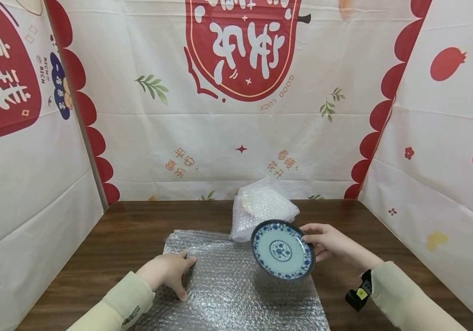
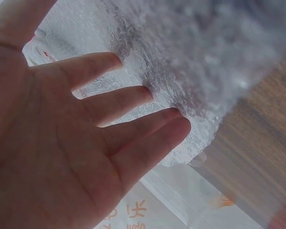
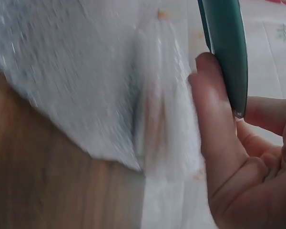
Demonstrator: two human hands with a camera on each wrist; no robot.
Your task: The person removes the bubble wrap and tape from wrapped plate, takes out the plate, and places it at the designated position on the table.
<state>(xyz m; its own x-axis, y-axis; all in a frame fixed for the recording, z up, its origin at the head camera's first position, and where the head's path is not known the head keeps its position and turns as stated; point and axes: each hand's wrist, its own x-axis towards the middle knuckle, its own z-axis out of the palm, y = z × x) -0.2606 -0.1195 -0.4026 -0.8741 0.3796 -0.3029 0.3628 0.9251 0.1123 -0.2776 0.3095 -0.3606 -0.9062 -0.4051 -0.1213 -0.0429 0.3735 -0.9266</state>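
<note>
My right hand (image 1: 323, 240) pinches the right rim of a round plate (image 1: 282, 250) with a blue floral border and a blue medallion at its centre. The plate is tilted, its face toward the head camera, over a flat sheet of bubble wrap (image 1: 236, 280). In the right wrist view the plate (image 3: 229, 52) shows edge-on and dark green, between thumb and fingers. On the left part of the bubble wrap rests my left hand (image 1: 171, 271), fingers spread. The left wrist view shows that hand's palm (image 2: 52, 138) and fingertips at the wrap.
Behind the sheet, a bubble-wrapped bundle (image 1: 263, 207) stands at the back of the dark wooden table (image 1: 108, 248). White printed cloth (image 1: 236, 133) hangs along the back and both sides. A black device (image 1: 359, 292) is strapped at the right wrist.
</note>
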